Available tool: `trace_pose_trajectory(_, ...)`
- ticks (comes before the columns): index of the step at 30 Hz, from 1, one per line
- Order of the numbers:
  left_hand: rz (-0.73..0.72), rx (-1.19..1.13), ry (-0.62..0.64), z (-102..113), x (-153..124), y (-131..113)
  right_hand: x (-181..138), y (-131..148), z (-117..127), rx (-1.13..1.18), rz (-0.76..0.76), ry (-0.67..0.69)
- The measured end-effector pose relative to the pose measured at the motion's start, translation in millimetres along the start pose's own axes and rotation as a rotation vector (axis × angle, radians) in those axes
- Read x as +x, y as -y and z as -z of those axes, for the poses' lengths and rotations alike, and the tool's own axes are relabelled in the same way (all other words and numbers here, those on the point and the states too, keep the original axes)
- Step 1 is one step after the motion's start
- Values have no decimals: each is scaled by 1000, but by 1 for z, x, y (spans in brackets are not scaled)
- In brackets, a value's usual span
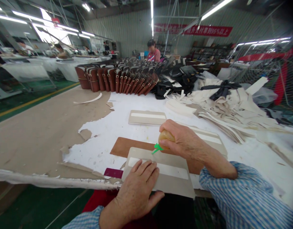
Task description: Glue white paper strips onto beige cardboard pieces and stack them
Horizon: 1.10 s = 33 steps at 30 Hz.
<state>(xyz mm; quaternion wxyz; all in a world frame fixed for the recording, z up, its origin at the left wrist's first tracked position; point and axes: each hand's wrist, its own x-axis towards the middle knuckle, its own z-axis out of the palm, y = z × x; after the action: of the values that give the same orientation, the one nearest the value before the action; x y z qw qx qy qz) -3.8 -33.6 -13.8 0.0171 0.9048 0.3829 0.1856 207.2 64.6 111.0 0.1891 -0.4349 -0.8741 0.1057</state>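
My right hand [175, 138] is wrapped round a yellowish glue bottle [166, 136], tipped over with its green nozzle [156, 148] pointing down near the upper edge of a beige panel [175, 184]. A white strip [172, 170] runs lengthwise along that panel. My left hand [143, 183] lies flat on the panel's left part, fingers stretched out and covering some of the strip. Under the panel, a brown leather-like piece [120, 147] sticks out at the back and right. Whether glue is coming out of the nozzle I cannot tell.
Similar strip-bearing panels lie behind [147, 117] and to the right [208, 138]. A maroon piece [113, 173] sits at the table's front edge. Rows of brown bags [118, 78] stand at the back, and pale scraps [237, 105] heap up at right. A person [154, 52] is beyond the bags.
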Motion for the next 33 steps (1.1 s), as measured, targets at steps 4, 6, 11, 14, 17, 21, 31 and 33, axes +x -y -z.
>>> trace_pose_trajectory(4,3,-10,5,1,1,0,-5,-3,4,-2,-29,-7)
trace_pose_trajectory(6,3,-10,-1,1,1,0,-7,-4,7,-2,-50,-12)
trace_pose_trajectory(11,9,-11,-11,0,0,0,-16,-11,11,-14,-87,-29)
trace_pose_trajectory(14,9,-3,-29,1,0,0,-22,-18,12,-5,-96,-36)
trace_pose_trajectory(17,2,8,-51,1,1,-1,-29,-22,14,14,-154,-26)
trace_pose_trajectory(21,-6,16,-62,1,1,0,-38,-25,19,30,-227,-14)
trace_pose_trajectory(31,-42,75,-58,1,1,2,-65,-41,29,57,-393,-44)
trace_pose_trajectory(33,-53,88,-59,1,2,3,-71,-46,30,67,-433,-48)
